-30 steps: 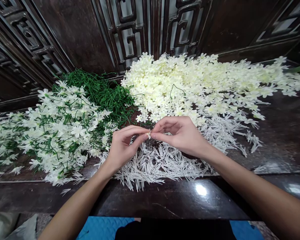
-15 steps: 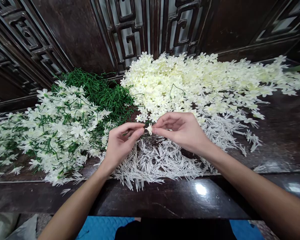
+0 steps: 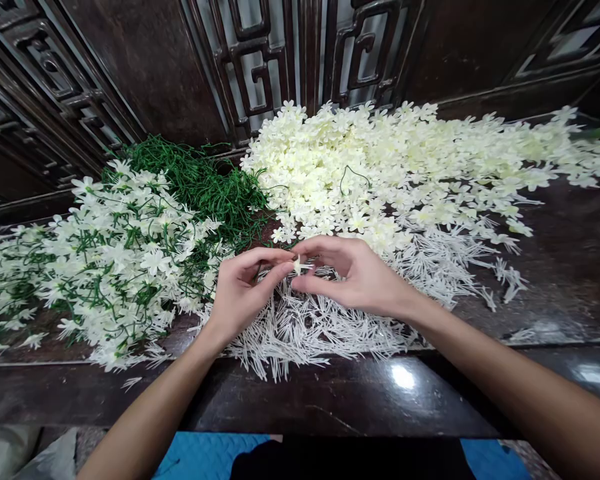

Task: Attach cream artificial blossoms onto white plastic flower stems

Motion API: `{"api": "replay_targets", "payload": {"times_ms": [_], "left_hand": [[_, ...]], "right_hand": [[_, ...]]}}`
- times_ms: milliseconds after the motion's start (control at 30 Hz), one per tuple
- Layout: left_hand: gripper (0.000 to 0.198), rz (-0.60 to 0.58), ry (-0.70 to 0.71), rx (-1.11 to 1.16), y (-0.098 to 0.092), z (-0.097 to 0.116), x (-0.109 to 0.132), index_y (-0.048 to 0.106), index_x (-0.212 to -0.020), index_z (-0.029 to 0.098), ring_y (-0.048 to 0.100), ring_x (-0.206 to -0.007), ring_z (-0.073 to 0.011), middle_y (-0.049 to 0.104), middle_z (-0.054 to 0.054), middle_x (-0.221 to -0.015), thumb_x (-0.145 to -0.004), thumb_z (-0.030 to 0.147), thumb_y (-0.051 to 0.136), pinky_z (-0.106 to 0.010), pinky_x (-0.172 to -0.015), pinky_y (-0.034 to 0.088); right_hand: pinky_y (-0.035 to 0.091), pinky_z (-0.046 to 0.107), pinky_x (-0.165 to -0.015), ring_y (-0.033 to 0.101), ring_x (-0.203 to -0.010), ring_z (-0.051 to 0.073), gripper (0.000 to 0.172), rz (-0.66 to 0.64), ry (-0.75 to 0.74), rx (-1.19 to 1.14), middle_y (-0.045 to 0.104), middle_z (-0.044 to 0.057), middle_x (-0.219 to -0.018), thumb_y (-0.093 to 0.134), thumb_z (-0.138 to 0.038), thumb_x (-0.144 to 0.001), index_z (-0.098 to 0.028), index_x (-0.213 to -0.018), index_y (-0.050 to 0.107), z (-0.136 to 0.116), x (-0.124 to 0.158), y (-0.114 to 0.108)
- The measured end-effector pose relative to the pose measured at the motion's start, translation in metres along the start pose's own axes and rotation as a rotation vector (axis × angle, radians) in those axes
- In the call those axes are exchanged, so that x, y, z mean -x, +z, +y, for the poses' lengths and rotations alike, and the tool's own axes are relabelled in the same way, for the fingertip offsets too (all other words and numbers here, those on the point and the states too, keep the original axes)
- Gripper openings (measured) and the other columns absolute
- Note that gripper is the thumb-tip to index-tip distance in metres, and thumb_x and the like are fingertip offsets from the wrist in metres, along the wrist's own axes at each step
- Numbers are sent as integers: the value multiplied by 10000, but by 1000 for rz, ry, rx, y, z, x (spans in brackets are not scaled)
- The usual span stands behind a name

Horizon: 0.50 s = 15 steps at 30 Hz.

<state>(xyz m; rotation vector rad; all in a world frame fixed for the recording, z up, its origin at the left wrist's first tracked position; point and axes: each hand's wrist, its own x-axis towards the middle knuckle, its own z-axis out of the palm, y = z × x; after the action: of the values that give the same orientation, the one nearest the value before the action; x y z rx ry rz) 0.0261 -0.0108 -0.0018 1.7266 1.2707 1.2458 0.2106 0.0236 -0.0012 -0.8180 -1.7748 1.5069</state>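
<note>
Between my two hands is a small white artificial flower [image 3: 297, 266], with thin white stamens sticking out to the right. My left hand [image 3: 247, 283] pinches it between thumb and fingertips. My right hand [image 3: 350, 270] curves around its right side, thumb and forefinger parted, the forefinger close to my left fingertips. Below both hands lies a heap of loose white stamens [image 3: 300, 327]. Behind them spreads a big pile of creamy white flower heads [image 3: 380, 167].
At left is a heap of white flowers on green stems [image 3: 125, 267]. Behind it sits a tangle of thin green stems [image 3: 195, 177]. Everything lies on a dark wooden bench [image 3: 555, 267] backed by a carved wooden panel [image 3: 150, 67].
My right thumb and forefinger have parted from their pinch beside the flower, the thumb moving down. Stamens now show at the flower's right. My left hand stays nearly still.
</note>
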Motion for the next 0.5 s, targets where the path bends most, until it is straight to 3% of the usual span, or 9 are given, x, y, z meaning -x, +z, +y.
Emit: {"api": "replay_targets", "payload": {"times_ms": [100, 200, 300, 367, 500], "left_hand": [[156, -20, 6, 32, 0, 0, 0, 685, -929, 203, 681, -764, -150, 728, -35, -865, -783, 148, 679, -285, -736, 595], [371, -55, 34, 99, 0, 0, 0, 582, -1113, 194, 656, -977, -193, 684, -79, -1043, -760, 89, 631, -356, -925, 550], [543, -83, 98, 162, -2, -2, -1, 458, -1199, 197, 540, -1207, -222, 598, -102, -1223, -697, 14, 550, -418, -1103, 402], [552, -77, 109, 155, -2, -5, -1, 417, -1203, 207, 496, -1261, -216, 568, -99, -1263, -701, -8, 495, -424, -1131, 365], [400, -29, 89, 99, -1, -5, -2, 416, -1167, 208, 551, -1209, -194, 584, -99, -1239, -820, 13, 448, -399, -1097, 428]], "right_hand": [[521, 415, -791, 627, -835, 189, 167, 50, -22, 14, 677, 55, -902, 677, -306, -803, -169, -900, 675, 2, 0, 0], [527, 382, -725, 623, -758, 171, 155, 94, -9, 25, 670, 50, -848, 658, -308, -821, -166, -884, 657, 2, -1, -2], [526, 365, -678, 610, -713, 161, 152, 135, 5, 37, 656, 55, -825, 650, -306, -825, -161, -869, 639, 1, -2, -4], [516, 340, -628, 587, -673, 149, 150, 158, 4, 45, 638, 51, -792, 654, -302, -821, -157, -850, 631, 0, -2, -4], [467, 299, -541, 540, -621, 131, 142, 180, -20, 52, 614, 37, -753, 662, -291, -814, -155, -836, 625, -2, -3, -3]]}}
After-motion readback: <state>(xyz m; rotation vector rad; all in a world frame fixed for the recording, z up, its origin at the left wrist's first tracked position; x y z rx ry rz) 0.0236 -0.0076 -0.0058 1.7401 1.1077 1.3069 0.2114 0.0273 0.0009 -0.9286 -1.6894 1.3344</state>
